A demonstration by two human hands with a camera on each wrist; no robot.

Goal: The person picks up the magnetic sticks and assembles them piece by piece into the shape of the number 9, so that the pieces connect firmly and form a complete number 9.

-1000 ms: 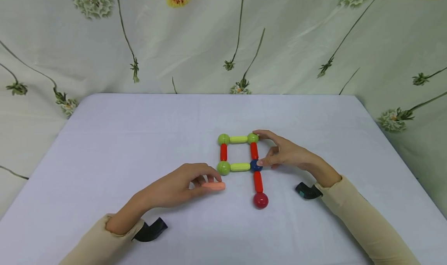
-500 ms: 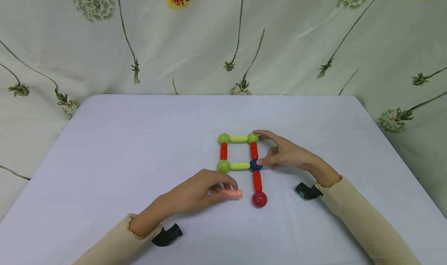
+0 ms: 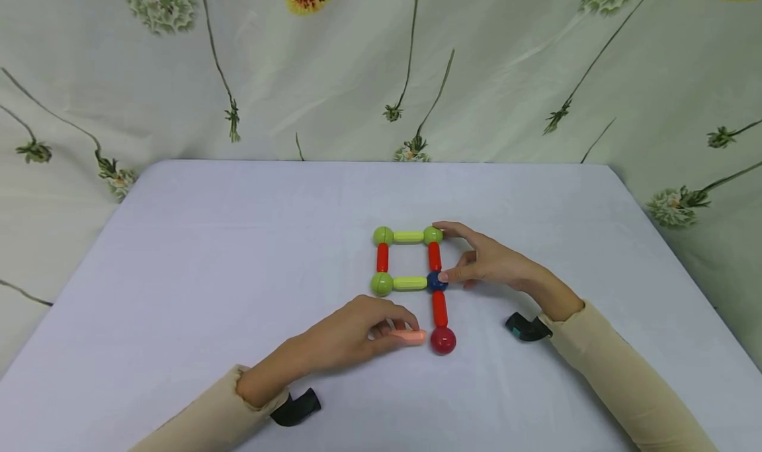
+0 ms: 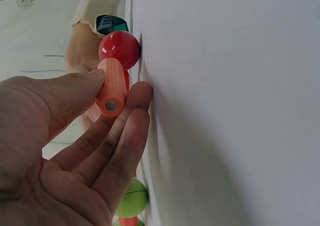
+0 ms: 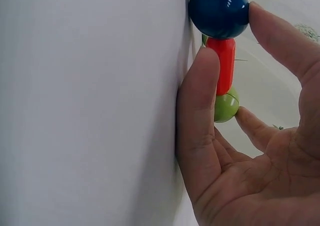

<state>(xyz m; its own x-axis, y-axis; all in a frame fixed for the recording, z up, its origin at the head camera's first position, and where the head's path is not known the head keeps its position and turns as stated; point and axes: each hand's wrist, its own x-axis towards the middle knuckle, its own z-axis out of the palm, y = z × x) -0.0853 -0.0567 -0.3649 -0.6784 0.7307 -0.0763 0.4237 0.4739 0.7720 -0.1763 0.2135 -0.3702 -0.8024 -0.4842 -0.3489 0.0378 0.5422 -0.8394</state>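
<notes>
Fingers of my left hand [image 3: 351, 336] pinch a salmon-pink rod [image 3: 409, 337] lying on the white table [image 3: 238, 253], its tip just beside the red ball [image 3: 443, 341], while my right hand [image 3: 491, 263] steadies the frame, thumb on the blue ball [image 3: 437, 281], forefinger on the green corner ball [image 3: 432, 235].

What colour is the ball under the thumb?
Dark blue. The blue ball shows best in the right wrist view, touched by the right hand.

Pale lilac table [image 3: 238, 253] before a floral, pale green curtain [image 3: 333, 75].
</notes>
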